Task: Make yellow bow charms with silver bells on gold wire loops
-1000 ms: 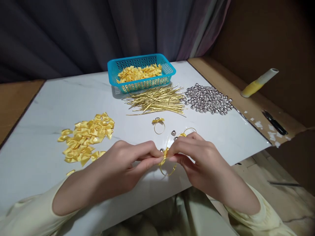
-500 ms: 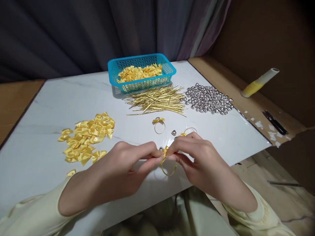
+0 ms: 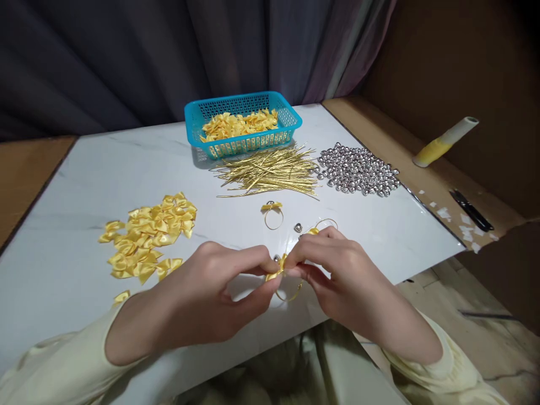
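"Which way does that yellow bow [image 3: 272, 276] lie?"

"Right between the hands, just past the wire loop [image 3: 288, 300], which is nearest us. Its long axis slants, the left end lower and closer."

"Which hand is nearer?"

"Both are on it. The right hand [image 3: 343, 267] is clamped on its right end, thumb against finger. The left hand [image 3: 223, 289] has finger and thumb parted, the fingertip at the bow; I can't tell how firmly it presses."

"Anything different?"

"Half a second ago that left thumb was up against the finger. Now it has dropped away, and more yellow shows."

"And farther off?"

"A loose silver heart [image 3: 298, 228], then the heap of gold wires [image 3: 265, 174], with the blue basket [image 3: 190, 125] behind."
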Demonstrator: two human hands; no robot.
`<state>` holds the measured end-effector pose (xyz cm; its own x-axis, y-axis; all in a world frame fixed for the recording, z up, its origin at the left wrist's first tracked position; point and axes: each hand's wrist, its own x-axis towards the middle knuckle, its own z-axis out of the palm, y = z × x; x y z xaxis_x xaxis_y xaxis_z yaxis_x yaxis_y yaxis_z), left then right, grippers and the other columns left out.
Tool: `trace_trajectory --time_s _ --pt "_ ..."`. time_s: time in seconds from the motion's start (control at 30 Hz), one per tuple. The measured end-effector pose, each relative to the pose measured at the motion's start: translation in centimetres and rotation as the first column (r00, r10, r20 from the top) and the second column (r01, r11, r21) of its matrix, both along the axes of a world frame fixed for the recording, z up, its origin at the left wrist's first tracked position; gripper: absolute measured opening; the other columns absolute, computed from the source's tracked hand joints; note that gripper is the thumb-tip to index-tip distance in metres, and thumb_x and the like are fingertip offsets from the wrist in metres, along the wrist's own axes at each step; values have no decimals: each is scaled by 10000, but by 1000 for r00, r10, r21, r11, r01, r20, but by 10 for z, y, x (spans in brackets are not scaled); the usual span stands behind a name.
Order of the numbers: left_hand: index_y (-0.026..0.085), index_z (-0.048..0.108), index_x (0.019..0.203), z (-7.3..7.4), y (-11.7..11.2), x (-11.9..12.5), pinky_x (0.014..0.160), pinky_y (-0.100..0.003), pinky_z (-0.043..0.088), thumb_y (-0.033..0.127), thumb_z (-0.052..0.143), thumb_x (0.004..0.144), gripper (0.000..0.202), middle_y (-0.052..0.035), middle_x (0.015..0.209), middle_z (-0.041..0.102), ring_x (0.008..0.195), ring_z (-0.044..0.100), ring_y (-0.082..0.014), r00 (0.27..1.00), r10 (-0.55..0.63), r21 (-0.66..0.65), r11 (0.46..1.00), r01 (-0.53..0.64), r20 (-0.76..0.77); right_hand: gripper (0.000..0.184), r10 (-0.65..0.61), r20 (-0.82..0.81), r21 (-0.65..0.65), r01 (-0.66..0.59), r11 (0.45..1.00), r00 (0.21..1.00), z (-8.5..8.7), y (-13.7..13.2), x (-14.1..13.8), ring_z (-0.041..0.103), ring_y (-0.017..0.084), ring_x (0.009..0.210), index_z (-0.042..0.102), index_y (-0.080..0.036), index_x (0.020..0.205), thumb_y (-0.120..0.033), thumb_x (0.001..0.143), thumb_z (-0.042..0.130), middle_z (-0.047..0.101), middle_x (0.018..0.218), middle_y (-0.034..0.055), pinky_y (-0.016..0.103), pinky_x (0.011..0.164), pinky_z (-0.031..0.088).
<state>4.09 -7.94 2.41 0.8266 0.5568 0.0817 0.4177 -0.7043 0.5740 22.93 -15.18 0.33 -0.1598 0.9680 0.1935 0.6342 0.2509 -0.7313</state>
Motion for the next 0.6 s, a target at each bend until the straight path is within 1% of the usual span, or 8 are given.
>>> trace_trajectory --time_s 0.1,0.27,0.3,0.43,0.6 --pt "206 652 827 -2 1 0 467 -160 368 231 564 849 95 35 633 688 446 528 -68 1000 -22 24 999 22 16 219 9 17 -10 -9 1000 1000 0 0 -1 439 125 646 598 -172 724 12 807 513 639 694 -32 271 673 294" --pt "219 648 786 -6 4 0 426 -154 315 224 599 837 71 75 521 603 386 350 -57 999 -51 82 995 51 3 243 32 41 -15 -32 999 999 1 3 0 430 122 621 586 -161 728 63 740 494 641 700 -24 276 668 283" --pt "220 647 783 -6 4 0 423 -155 309 227 598 837 73 77 511 592 385 335 -59 999 -53 87 995 53 -2 246 39 48 -19 -38 999 998 1 3 0 431 122 619 582 -158 727 70 731 491 639 698 -22 277 670 282" --pt "222 644 794 -7 4 0 443 -151 325 226 600 837 61 66 557 630 405 380 -59 999 -50 90 995 49 7 251 52 65 -28 -50 998 997 0 3 0 447 123 618 571 -151 730 80 725 473 634 699 -13 283 678 280" --pt "218 637 795 -5 3 1 429 -147 310 242 630 822 37 84 532 600 385 366 -45 998 -56 68 996 55 13 256 83 71 -7 -83 997 994 -1 3 2 460 125 623 558 -153 741 75 760 444 618 710 -8 295 696 280"
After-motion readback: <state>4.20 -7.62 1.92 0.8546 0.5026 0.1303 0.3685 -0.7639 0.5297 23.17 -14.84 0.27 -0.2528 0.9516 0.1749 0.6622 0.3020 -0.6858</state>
